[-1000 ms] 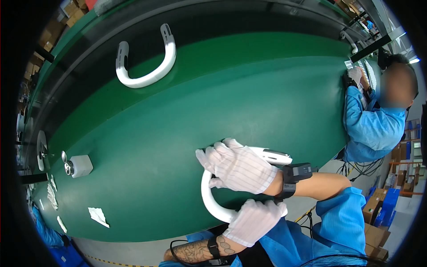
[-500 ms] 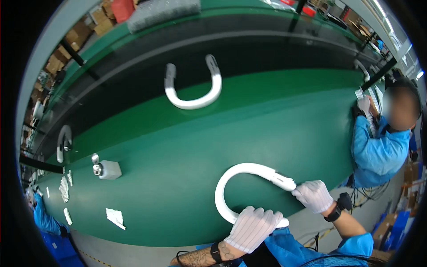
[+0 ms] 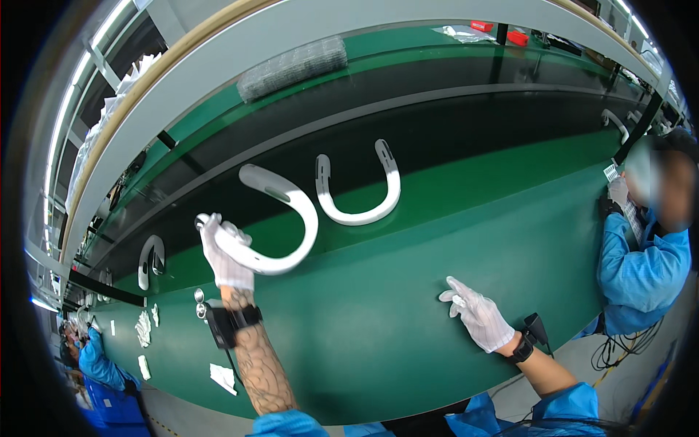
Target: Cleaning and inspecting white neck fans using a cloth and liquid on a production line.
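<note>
My left hand [image 3: 224, 256], in a white striped glove, grips one end of a white U-shaped neck fan [image 3: 304, 237]. The fan is held up at the far side of the green table, over the table's far edge and the dark belt. Just right of it, a second white neck fan [image 3: 358, 218] lies with its two ends pointing away from me. Over the table on the right, my gloved right hand [image 3: 479, 317] is open, its fingers stretched out, holding nothing that I can see.
A bottle's metal cap [image 3: 199, 295] shows beside my left wrist, its body mostly hidden. Another neck fan [image 3: 143, 266] lies far left. White scraps [image 3: 223, 379] lie on the green table [image 3: 364, 320]. A co-worker [image 3: 641, 247] sits at the right, handling a labelled sheet.
My left hand has carried the neck fan from the near edge up and left to the far side. The right hand has let go of it and opened. The view has shifted.
</note>
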The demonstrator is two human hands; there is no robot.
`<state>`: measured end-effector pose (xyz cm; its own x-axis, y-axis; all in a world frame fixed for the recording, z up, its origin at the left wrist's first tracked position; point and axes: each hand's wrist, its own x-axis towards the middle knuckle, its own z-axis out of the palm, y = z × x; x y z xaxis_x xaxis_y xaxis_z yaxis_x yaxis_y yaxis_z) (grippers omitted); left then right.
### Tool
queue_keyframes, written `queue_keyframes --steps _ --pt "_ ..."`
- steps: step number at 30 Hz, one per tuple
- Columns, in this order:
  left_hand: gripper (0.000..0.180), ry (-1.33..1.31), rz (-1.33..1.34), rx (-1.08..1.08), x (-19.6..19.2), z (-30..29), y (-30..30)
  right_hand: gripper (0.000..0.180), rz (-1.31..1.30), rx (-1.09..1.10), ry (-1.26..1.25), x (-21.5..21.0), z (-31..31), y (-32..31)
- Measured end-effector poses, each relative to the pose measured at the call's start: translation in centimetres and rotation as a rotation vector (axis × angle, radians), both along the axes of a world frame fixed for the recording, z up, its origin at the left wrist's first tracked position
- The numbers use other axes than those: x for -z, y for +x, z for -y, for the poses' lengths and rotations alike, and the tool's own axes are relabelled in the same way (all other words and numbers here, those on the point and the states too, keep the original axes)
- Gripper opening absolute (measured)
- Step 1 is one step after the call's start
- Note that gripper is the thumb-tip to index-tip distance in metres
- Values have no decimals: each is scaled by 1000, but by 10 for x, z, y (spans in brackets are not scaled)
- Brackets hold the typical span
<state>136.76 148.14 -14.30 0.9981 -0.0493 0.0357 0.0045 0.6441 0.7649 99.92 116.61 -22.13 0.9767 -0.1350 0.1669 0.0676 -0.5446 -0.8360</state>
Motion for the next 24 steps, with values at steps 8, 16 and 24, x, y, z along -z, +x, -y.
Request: queue_keyframes --steps 8,16,24 --pt "44 200 -27 296 52 -14 142 45 42 65 81 8 2 -3" --pt "54 1347 365 -211 87 -8 208 33 134 129 -206 7 -2 6" --pt "49 1739 756 322 36 101 85 27 99 153 -131 9 1 6"
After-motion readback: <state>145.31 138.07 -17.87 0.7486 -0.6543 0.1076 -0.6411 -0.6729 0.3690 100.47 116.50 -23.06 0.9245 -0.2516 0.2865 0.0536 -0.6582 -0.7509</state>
